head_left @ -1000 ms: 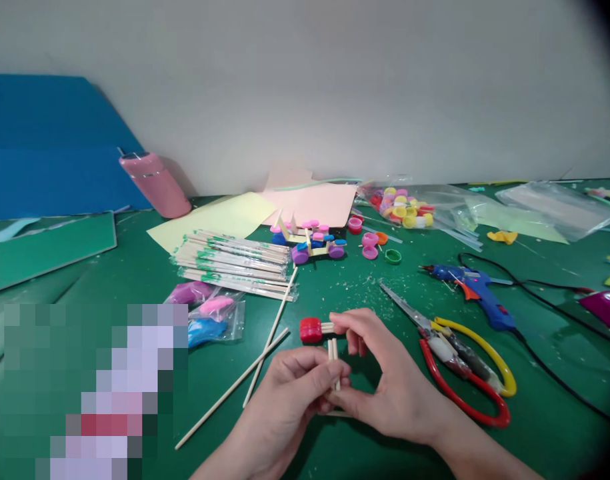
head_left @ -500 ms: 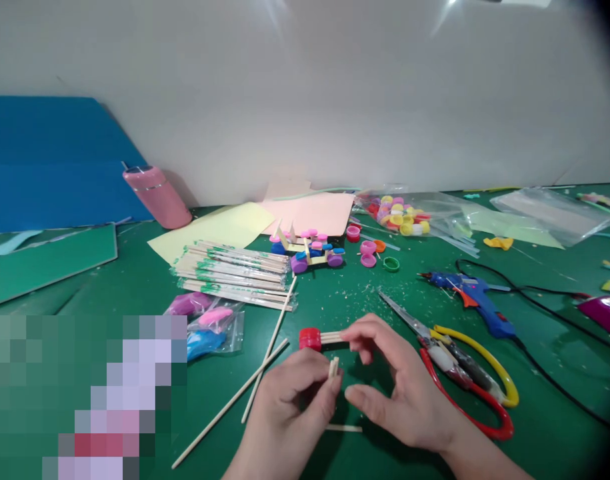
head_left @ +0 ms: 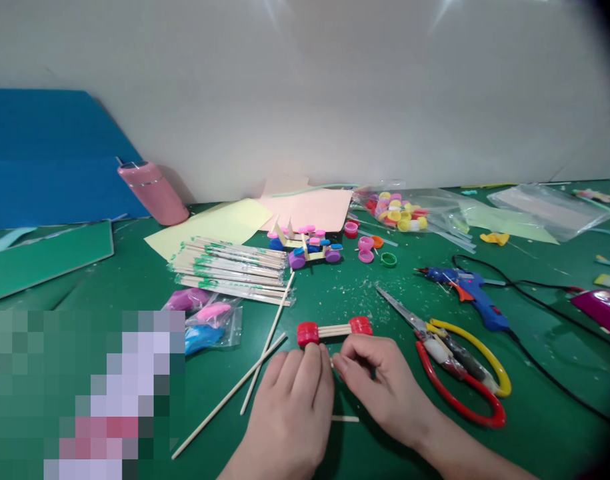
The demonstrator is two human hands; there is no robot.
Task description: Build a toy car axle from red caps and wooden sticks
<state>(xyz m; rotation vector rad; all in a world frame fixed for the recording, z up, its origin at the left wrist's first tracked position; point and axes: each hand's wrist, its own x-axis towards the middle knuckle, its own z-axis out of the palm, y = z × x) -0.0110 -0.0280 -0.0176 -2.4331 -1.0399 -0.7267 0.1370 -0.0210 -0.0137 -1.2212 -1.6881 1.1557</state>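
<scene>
So our red-ended stick piece [head_left: 335, 331] lies sideways just past our curled left hand [head_left: 292, 403] and half-closed right hand [head_left: 392, 387], one per end, can't tell what's gripped.

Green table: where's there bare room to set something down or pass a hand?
The table looks open right of the scissors, below the black cable. A crumb-strewn patch lies between the toy vehicles and the red-ended stick piece. It's crowded along the back and around the wrapped sticks.
</scene>
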